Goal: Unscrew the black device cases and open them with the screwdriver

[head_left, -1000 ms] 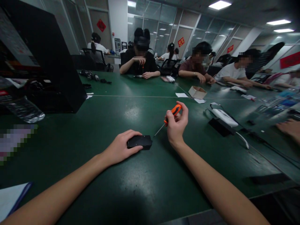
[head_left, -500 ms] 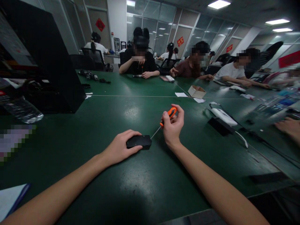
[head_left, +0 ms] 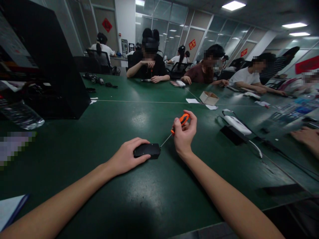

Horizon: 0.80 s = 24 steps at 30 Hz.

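Observation:
On the green table, a small black rectangular box lies in front of me. My left hand grips its left end, thumb along the near side and fingers along the far side. My right hand is closed around the orange and black handle of a screwdriver. The tool is tilted, its thin shaft running down to the left, and its tip meets the right end of the box. What the tip touches there is too small to make out.
A dark computer case and a plastic bottle stand at the left. To the right lie a white device with cables and a black block. A small cardboard box sits farther back. Several people sit across the table.
The right hand and screwdriver handle have shifted very slightly, with the tip still at the box's right end. The left hand keeps its grip on the box.

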Each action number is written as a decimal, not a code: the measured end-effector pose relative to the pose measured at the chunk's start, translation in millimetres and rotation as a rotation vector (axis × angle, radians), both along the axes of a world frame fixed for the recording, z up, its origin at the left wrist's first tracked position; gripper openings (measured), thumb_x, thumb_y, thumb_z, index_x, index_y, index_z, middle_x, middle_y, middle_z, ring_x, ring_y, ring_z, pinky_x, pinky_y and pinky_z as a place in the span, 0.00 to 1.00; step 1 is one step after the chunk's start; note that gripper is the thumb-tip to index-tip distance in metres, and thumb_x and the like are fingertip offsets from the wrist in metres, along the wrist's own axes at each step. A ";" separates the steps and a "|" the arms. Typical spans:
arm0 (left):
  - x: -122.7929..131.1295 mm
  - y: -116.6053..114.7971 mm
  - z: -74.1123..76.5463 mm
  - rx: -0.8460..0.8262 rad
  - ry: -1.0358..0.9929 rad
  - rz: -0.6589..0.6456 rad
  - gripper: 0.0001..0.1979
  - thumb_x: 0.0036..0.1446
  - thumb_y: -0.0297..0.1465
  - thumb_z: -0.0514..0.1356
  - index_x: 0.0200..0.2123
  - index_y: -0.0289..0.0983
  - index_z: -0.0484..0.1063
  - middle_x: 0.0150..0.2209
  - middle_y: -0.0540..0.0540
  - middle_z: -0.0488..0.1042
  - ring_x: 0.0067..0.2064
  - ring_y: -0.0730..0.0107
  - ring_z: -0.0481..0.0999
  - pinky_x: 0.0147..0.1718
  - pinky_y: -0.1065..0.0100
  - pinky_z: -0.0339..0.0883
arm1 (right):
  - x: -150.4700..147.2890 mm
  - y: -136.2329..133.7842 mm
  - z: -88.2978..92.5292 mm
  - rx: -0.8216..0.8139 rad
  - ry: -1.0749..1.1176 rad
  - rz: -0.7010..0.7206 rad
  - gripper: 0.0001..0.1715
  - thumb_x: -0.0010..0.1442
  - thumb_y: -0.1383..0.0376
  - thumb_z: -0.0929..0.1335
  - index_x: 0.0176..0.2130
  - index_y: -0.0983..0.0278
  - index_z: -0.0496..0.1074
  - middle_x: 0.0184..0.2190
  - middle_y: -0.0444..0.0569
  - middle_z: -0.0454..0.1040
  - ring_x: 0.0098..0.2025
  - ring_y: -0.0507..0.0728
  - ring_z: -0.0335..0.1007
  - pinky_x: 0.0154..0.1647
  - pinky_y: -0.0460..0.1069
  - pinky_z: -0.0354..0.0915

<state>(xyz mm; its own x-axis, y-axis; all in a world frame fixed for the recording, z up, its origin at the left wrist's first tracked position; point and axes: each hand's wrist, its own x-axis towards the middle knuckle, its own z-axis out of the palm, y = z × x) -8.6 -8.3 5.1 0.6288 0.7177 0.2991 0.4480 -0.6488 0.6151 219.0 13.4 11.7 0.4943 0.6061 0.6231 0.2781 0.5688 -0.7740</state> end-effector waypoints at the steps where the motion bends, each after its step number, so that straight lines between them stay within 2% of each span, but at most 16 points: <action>1: 0.0 -0.2 0.1 -0.002 -0.001 -0.001 0.18 0.62 0.39 0.65 0.54 0.41 0.72 0.51 0.44 0.77 0.51 0.56 0.77 0.51 0.57 0.70 | 0.6 0.2 0.1 -0.001 0.010 0.004 0.20 0.62 0.60 0.69 0.52 0.58 0.63 0.25 0.36 0.62 0.22 0.49 0.63 0.22 0.44 0.63; 11: -0.4 -1.9 -0.8 -0.013 -0.001 0.000 0.18 0.63 0.39 0.64 0.54 0.41 0.72 0.50 0.45 0.76 0.50 0.58 0.76 0.50 0.58 0.69 | 3.4 1.9 -0.4 -0.010 0.027 0.020 0.20 0.61 0.60 0.69 0.51 0.57 0.63 0.25 0.36 0.63 0.22 0.48 0.64 0.21 0.43 0.62; 16: -0.2 -2.7 -1.8 -0.019 -0.014 -0.003 0.18 0.62 0.38 0.65 0.54 0.41 0.72 0.50 0.45 0.76 0.50 0.58 0.76 0.50 0.59 0.69 | 0.8 2.3 -4.7 -0.102 0.095 0.076 0.22 0.60 0.58 0.70 0.52 0.57 0.62 0.25 0.36 0.65 0.22 0.48 0.65 0.20 0.43 0.63; 20: 1.2 -4.0 -1.7 -0.024 -0.018 0.016 0.18 0.61 0.37 0.65 0.53 0.41 0.72 0.50 0.45 0.77 0.49 0.57 0.77 0.49 0.59 0.69 | 2.1 6.8 -12.9 -0.208 0.201 0.137 0.24 0.59 0.57 0.70 0.53 0.57 0.61 0.25 0.36 0.66 0.20 0.48 0.62 0.16 0.43 0.59; 24: 3.4 -5.3 -1.9 -0.036 -0.017 0.051 0.18 0.60 0.37 0.65 0.52 0.41 0.72 0.49 0.44 0.77 0.48 0.57 0.77 0.47 0.59 0.69 | 1.5 5.0 -12.1 -0.185 0.214 0.110 0.24 0.60 0.57 0.69 0.53 0.56 0.59 0.26 0.36 0.66 0.20 0.48 0.63 0.17 0.43 0.60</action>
